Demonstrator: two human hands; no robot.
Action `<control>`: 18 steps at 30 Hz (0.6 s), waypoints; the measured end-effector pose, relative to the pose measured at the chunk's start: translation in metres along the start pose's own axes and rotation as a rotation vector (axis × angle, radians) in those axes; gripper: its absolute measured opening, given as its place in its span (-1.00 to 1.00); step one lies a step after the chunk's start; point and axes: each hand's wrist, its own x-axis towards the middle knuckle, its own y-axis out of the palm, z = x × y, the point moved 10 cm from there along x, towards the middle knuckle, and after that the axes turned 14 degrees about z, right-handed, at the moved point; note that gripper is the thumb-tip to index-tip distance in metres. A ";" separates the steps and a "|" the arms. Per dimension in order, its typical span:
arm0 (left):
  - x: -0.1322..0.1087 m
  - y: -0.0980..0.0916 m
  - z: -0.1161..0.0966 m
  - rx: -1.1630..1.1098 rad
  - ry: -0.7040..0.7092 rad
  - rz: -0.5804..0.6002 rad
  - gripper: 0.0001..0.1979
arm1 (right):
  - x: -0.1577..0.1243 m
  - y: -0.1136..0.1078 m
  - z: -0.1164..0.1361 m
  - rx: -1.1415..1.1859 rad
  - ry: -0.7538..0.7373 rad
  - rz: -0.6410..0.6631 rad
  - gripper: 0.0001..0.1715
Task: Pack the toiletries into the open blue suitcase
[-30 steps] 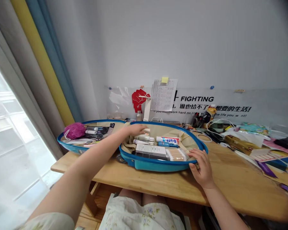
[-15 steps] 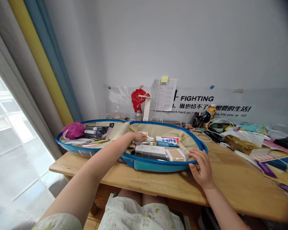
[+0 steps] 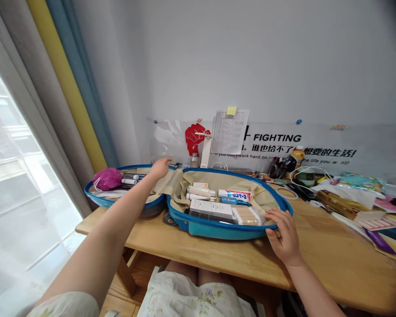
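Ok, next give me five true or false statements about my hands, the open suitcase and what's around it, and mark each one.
1. The right hand is at the rim of the blue suitcase. True.
2. The left hand is holding the purple mesh ball. False: the left hand is apart from the purple mesh ball.
3. A yellow note is at the top of the printed sheet. True.
4. The white box lies outside the suitcase. False: the white box is inside it.
5. The suitcase is on the floor. False: it lies on the wooden table.
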 end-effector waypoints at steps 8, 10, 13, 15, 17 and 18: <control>-0.045 0.016 0.161 0.221 -0.441 0.088 -0.61 | -0.001 0.001 -0.001 -0.014 0.007 0.004 -0.64; -0.046 0.025 0.178 0.255 -0.476 0.137 -0.61 | -0.002 0.001 -0.002 -0.013 0.003 -0.001 -0.64; -0.041 0.036 0.192 0.283 -0.480 0.214 -0.62 | -0.003 0.001 -0.003 -0.007 0.005 -0.009 -0.63; -0.037 0.041 0.197 0.291 -0.465 0.257 -0.63 | -0.003 0.000 -0.003 -0.009 0.011 -0.008 -0.63; -0.035 0.044 0.199 0.297 -0.450 0.283 -0.63 | -0.003 0.001 -0.003 -0.014 0.018 -0.003 -0.62; -0.034 0.044 0.199 0.299 -0.446 0.290 -0.63 | -0.003 0.001 -0.003 -0.015 0.024 0.000 -0.62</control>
